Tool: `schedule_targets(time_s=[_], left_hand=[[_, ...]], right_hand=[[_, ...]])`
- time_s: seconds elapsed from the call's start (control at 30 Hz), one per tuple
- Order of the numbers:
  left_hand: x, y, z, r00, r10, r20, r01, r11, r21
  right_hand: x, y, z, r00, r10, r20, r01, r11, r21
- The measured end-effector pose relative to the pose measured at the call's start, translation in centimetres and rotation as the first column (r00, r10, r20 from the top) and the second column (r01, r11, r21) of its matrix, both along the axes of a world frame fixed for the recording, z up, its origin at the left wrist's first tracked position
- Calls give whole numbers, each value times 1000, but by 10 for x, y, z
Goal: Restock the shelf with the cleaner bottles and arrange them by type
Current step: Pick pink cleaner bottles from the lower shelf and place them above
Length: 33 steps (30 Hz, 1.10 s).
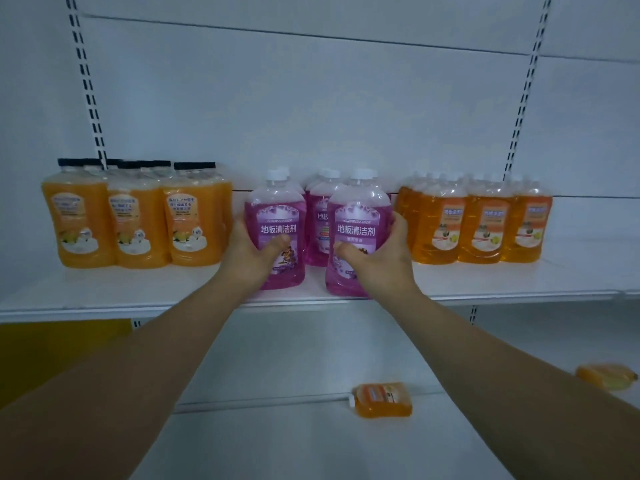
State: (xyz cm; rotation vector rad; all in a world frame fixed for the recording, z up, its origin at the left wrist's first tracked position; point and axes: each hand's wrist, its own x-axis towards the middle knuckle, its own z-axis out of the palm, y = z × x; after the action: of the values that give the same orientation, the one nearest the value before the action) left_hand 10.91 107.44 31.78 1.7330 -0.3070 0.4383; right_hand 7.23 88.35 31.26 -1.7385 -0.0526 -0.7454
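On the white shelf (485, 282) stand three groups of bottles. Opaque orange bottles with black caps (135, 220) fill the left. Several pink floor-cleaner bottles with white caps (320, 216) stand in the middle. Clear orange bottles with white caps (481, 223) are on the right. My left hand (254, 256) grips the front-left pink bottle (277, 216) from its left side. My right hand (384, 258) grips the front-right pink bottle (358, 220) from its right side. Both bottles stand upright near the shelf's front edge.
On the lower shelf (277, 427) a clear orange bottle (382, 400) lies on its side, and another orange bottle (606, 375) lies at the far right. Slotted uprights (86, 81) run up the white back panel. A yellow panel (52, 355) shows below left.
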Motion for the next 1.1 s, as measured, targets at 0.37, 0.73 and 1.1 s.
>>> schedule_targets(time_s=[0.37, 0.73, 1.1], left_hand=[[31, 3, -10, 985, -70, -156, 85, 992, 93], [13, -12, -12, 985, 144, -91, -110, 945, 307], [-51, -16, -10, 990, 122, -66, -79, 886, 457]], right_hand=[[47, -7, -6, 998, 27, -64, -40, 979, -202], [66, -7, -18, 990, 82, -119, -115, 945, -307], [38, -20, -17, 973, -11, -231, -99, 882, -461]])
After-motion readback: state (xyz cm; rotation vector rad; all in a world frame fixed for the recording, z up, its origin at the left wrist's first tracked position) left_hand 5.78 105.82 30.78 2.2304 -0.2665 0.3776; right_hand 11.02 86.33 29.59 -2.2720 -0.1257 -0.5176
